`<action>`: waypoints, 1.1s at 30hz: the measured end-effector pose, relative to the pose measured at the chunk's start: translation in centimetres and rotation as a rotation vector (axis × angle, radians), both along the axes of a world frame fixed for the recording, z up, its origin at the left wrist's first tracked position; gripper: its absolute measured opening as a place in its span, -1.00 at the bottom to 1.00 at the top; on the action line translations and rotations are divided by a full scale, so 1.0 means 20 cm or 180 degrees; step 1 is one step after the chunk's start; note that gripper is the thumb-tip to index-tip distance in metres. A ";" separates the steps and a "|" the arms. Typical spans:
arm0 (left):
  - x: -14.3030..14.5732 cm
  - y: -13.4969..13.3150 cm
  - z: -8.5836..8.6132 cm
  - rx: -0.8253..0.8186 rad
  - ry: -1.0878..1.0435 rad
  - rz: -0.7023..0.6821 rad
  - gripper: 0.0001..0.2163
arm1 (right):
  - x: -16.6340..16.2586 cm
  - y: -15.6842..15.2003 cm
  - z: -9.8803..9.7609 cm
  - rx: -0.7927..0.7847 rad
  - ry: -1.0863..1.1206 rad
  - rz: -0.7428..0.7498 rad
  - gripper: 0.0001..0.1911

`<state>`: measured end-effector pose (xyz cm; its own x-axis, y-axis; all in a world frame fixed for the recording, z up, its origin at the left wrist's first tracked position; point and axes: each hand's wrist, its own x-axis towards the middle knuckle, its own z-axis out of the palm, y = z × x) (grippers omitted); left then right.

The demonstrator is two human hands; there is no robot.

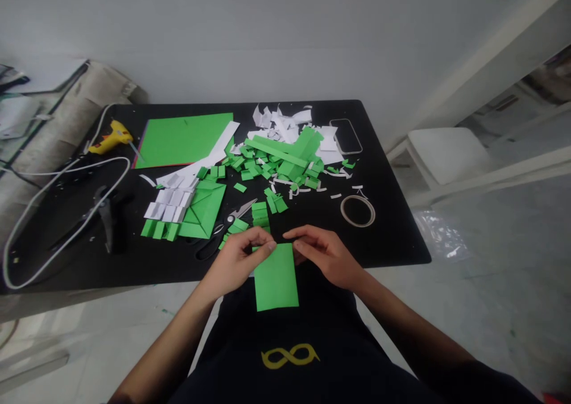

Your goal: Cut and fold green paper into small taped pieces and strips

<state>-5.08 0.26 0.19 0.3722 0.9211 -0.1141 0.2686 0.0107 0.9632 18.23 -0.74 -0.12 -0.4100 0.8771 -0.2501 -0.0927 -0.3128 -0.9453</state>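
A flat rectangle of green paper (pixel 276 279) hangs at the table's front edge, close to my body. My left hand (pixel 244 255) pinches its upper left corner between thumb and fingers. At the upper right corner is my right hand (pixel 325 252), with its index finger stretched out and its thumb apart, close to the paper's edge; whether it touches the sheet I cannot tell. Just beyond my hands lie folded green paper pieces (pixel 260 213) and a pair of scissors (pixel 229 219) with dark handles, blades partly spread.
Cut green and white paper pieces (pixel 289 148) pile up at the back. Left of them are green sheets (pixel 182 139), folded white pieces (pixel 172 199), a yellow glue gun (pixel 116 137) and its white cable (pixel 27 219). A tape roll (pixel 357 211) lies right. A white stool (pixel 448 154) stands beyond.
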 end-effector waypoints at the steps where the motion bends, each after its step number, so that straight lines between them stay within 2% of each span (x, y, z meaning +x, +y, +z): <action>1: 0.00 0.00 0.00 -0.0041 -0.0057 0.0017 -0.79 | 0.00 0.00 0.00 0.0020 0.0032 0.0050 -0.74; 7: 0.01 0.00 -0.02 -0.0169 -0.0215 0.0065 -0.78 | 0.00 0.00 0.01 0.0135 0.0091 0.0046 -0.82; 12: 0.02 -0.02 -0.02 -0.0225 -0.0270 0.0097 -0.80 | -0.01 0.00 0.03 0.0366 -0.0332 -0.0070 -0.85; 22: 0.02 -0.03 -0.02 -0.0185 -0.0251 0.0059 -0.81 | 0.02 0.01 0.03 0.0842 -0.0594 0.0218 -0.83; 28: 0.02 -0.04 -0.01 -0.0148 -0.0249 0.0078 -0.78 | -0.01 -0.01 0.03 0.0705 -0.0697 -0.0097 -0.86; 33: 0.02 -0.04 0.00 -0.0058 -0.0249 0.0156 -0.82 | -0.02 -0.02 0.04 0.0425 -0.0302 -0.0236 -0.85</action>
